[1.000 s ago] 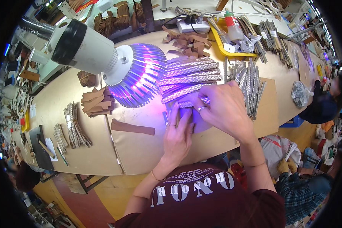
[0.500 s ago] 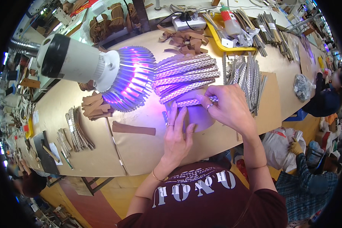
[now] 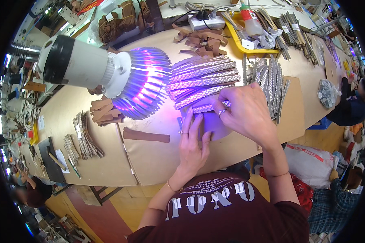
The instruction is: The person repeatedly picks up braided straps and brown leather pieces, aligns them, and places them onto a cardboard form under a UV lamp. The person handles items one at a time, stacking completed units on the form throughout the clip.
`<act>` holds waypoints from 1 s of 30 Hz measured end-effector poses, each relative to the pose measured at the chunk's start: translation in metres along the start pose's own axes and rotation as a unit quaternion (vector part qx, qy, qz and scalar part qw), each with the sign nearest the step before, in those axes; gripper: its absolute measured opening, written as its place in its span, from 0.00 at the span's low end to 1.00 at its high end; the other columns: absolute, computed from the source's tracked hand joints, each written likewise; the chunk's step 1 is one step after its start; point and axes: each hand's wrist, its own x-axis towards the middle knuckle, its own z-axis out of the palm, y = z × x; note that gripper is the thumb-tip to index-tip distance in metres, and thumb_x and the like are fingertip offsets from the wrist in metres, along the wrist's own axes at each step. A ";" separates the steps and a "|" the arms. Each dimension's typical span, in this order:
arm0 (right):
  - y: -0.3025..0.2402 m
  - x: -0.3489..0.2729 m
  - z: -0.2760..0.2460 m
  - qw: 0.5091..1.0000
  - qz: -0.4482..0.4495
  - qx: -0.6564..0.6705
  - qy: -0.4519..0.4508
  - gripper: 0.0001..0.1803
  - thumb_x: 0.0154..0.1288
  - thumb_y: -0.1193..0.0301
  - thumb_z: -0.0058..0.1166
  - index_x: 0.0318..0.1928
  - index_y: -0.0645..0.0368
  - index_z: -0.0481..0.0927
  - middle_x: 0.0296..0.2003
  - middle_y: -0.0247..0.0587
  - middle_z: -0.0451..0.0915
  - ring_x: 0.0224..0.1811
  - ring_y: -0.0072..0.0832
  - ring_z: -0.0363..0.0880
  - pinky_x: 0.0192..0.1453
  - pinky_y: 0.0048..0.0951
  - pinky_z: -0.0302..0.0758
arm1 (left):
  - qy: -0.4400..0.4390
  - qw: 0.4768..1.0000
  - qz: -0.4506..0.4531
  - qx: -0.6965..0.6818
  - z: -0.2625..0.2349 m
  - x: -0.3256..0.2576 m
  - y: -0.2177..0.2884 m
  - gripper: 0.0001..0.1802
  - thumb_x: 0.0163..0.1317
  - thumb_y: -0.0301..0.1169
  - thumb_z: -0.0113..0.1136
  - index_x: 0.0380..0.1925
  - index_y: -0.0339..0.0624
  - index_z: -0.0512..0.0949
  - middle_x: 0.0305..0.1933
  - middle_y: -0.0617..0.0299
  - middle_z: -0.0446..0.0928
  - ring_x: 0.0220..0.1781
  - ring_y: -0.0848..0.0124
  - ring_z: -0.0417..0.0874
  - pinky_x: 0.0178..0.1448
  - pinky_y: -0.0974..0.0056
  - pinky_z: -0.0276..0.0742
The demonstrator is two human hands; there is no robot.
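Braided strip [image 3: 202,108] is held low over the desk [image 3: 158,164], just on the near side of a fanned row of braided strips [image 3: 207,77] and above a rounded flat sheet [image 3: 219,126]. Its right end is pinched between thumb and forefinger of the right hand [image 3: 249,113], other fingers curled. Nothing is gripped by the left hand [image 3: 192,148]; its fingers are extended, with the fingertips laid against the strip's near edge at the left.

Risks, as judged: the strip could be skewed or twisted if it is pulled from the right while only lightly steadied on the left. Neighbouring strips could be knocked out of line, since they lie loose-looking and close to the knuckles. The lamp head [image 3: 144,83] stands near the row's left end and could be bumped if the left hand is raised that way. Alignment could be misjudged under the purple glare.

Hidden or unclear: the strip's right part is covered by the right hand, so the exact pinch cannot be checked. Row's left ends are partly washed out by the light. Whether the strip is attached to the sheet cannot be told. Sheet's outline is partly blocked by both hands.
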 end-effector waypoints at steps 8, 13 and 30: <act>-0.024 0.014 -0.001 0.996 -0.035 -0.063 -0.061 0.14 0.62 0.63 0.56 0.25 0.58 0.84 0.18 0.45 0.79 0.24 0.45 0.77 0.40 0.42 0.68 | 0.023 1.000 0.009 -0.006 -0.015 -0.008 -0.002 0.30 0.59 0.25 0.64 0.63 0.34 0.69 0.70 0.40 0.62 0.70 0.43 0.66 0.71 0.46 0.64; -0.025 0.015 0.009 0.995 0.015 -0.037 -0.086 0.15 0.64 0.62 0.57 0.30 0.61 0.85 0.19 0.49 0.79 0.25 0.48 0.79 0.34 0.42 0.72 | 0.022 0.998 -0.010 -0.053 -0.007 -0.014 -0.008 0.28 0.62 0.26 0.61 0.63 0.33 0.69 0.70 0.38 0.61 0.70 0.43 0.66 0.70 0.49 0.65; -0.037 0.013 0.009 0.974 -0.041 -0.193 -0.107 0.17 0.65 0.61 0.60 0.32 0.64 0.83 0.19 0.49 0.77 0.22 0.42 0.78 0.29 0.38 0.69 | 0.048 0.986 -0.064 -0.149 0.013 -0.023 -0.012 0.34 0.63 0.37 0.63 0.64 0.30 0.65 0.72 0.35 0.57 0.70 0.38 0.64 0.70 0.47 0.65</act>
